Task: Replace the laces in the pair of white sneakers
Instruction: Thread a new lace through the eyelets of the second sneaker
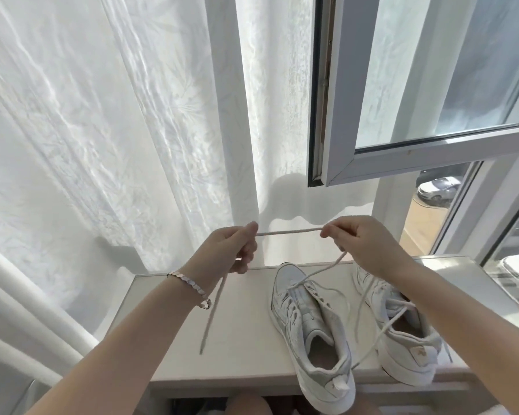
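The left forearm (126,339) and the right forearm (462,319) are seen nearest, entering from seven and five o'clock; a bracelet (189,284) is worn on the left wrist. Just below the centre, a short run of the lace (291,233) is held stretched level between the hands. It is pinched by the thumb and curled fingers of the left hand (237,250) and by the fingertips of the right hand (363,244).

From the left hand the free end is let hang toward seven o'clock, over the white table (237,324). From the right hand the lace is led down to the toe-end eyelets of the silver-panelled sneaker (309,324). That sneaker is set at five o'clock with its heel toward the camera, probably so that the eyelets can be reached from above.

The second sneaker (402,333) is stood just beside it at four o'clock, and a further cord (382,335) is draped across it. Whether that cord is the same lace cannot be told.

The taut hold is judged to serve for drawing the lace through the eyelets or evening its length. Whether it is being threaded or pulled out cannot be told.

A curtain (102,130) hangs from nine to twelve o'clock, and an open window sash (432,145) stands at two o'clock.
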The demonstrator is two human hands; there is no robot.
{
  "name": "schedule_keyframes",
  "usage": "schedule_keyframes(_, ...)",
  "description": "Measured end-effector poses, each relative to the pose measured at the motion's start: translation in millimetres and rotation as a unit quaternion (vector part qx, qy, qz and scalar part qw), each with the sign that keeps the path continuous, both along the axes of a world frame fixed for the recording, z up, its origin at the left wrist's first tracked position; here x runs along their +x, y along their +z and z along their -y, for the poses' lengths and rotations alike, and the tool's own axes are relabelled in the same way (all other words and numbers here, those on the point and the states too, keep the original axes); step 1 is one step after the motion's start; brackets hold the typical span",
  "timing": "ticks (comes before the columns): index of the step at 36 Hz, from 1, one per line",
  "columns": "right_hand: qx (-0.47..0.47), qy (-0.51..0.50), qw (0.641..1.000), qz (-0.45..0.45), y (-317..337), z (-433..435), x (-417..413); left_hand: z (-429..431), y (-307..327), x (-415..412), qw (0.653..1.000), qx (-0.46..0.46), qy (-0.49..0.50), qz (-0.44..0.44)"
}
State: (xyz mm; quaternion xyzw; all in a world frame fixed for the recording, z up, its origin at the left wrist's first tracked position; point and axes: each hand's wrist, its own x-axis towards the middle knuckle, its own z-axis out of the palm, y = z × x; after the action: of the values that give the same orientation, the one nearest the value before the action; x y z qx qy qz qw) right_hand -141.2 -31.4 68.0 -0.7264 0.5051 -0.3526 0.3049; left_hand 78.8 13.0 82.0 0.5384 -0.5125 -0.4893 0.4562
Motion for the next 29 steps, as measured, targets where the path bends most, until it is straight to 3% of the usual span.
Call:
schedule_keyframes(2,0.012,-0.033,0.999,-0.029,-2.3,5.4,-11.1,-3.2,-0.4,3.3,0.987,-0.009,0.036,-0.153)
schedule_keyframes(5,0.042,-0.061,0.994,-0.077,-11.2,10.1,-19.9,-11.3,5.7,0.9,0.934,-0.019,0.034,-0.356)
schedule_keyframes(8,0.070,-0.068,0.988,-0.119,-24.6,8.8,-20.8,-15.4,8.0,-5.4,0.884,-0.035,0.033,-0.465)
schedule_keyframes(10,0.084,-0.070,0.986,-0.126,-32.1,4.9,-18.6,-14.9,7.8,-11.4,0.870,-0.030,0.047,-0.490)
schedule_keyframes(12,0.098,-0.073,0.985,-0.123,-36.4,-0.1,-15.1,-13.7,5.2,-18.4,0.898,-0.007,0.061,-0.435)
schedule_keyframes(15,0.102,-0.089,0.985,-0.103,-35.9,-7.1,-10.3,-15.7,-1.2,-30.3,0.965,0.015,0.071,-0.253)
schedule_keyframes(21,0.109,-0.080,0.986,0.095,-15.4,-21.3,-5.8,-27.6,-11.1,-45.3,0.991,-0.007,0.050,-0.122)
schedule_keyframes(26,0.188,-0.021,0.938,0.291,-4.2,-46.0,2.3,-38.9,-19.6,-58.9,0.994,-0.101,0.038,-0.024)
schedule_keyframes(29,0.276,-0.007,0.867,0.414,-8.3,-53.0,4.9,-44.9,-22.4,-67.6,0.993,-0.103,0.056,-0.016)
